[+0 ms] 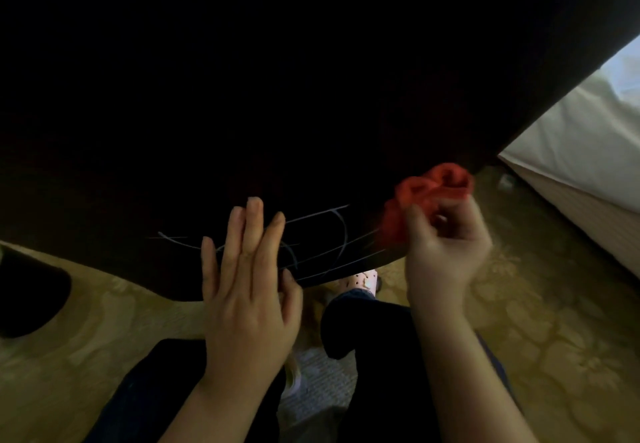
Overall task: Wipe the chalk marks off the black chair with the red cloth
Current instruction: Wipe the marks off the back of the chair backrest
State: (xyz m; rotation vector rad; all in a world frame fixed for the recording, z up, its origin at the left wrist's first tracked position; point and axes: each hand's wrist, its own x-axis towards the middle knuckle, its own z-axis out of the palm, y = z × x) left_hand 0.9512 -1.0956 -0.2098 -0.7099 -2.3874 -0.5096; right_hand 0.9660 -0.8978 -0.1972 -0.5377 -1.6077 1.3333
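Head view: the black chair (242, 113) fills the upper and middle part of the picture as one broad dark surface, its curved lower edge running just above the hands. White chalk marks (322, 234) lie on it near that edge: several long thin lines crossing one another, with one curved stroke through them. They stretch from beyond the little finger of the left hand across to the cloth.

The left hand (247, 290) lies flat on the chair with its four fingers straight and close together, pointing up the surface and covering part of the marks. Its thumb sits at the chair's lower edge. It holds nothing.

The right hand (446, 248) is to the right, fingers curled in and gripping the red cloth (429, 193), which is bunched into a crumpled wad that sticks out above and to the left of the knuckles. Hand and cloth are blurred. The cloth's left side is at the right end of the chalk lines; whether it touches the chair I cannot tell.

Below the hands, two legs in dark trousers (381, 356) show, with a pale perforated shoe (360, 278) under the chair's edge. A yellowish patterned carpet (554, 321) covers the floor, and a bed with white sheets (571, 137) stands at the right.
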